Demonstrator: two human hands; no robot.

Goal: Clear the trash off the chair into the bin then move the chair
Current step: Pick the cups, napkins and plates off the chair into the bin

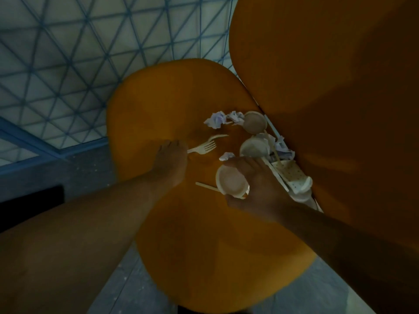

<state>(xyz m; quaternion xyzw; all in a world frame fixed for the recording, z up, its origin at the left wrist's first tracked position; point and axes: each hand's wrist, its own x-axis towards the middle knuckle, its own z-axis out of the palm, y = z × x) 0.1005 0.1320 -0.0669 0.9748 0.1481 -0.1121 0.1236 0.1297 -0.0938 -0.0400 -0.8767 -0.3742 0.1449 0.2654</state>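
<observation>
An orange chair fills the view, its seat (pixel 172 105) below me and its backrest (pixel 328 87) at the right. Trash lies where seat meets backrest: crumpled paper (pixel 215 120), two pale cup lids (pixel 255 122) (pixel 254 148), a perforated tray (pixel 294 177) and thin sticks. My left hand (pixel 171 159) pinches the handles of plastic forks (pixel 205 146) lying on the seat. My right hand (pixel 256 189) grips a round pale lid (pixel 231 181) and a wooden stick (pixel 207 186). No bin is in view.
A floor with a blue triangular grid pattern (pixel 56 64) spreads at the upper left. A grey step or ledge (pixel 90 168) runs beside the chair at the left. Pale floor (pixel 294 298) shows beneath the seat's near edge.
</observation>
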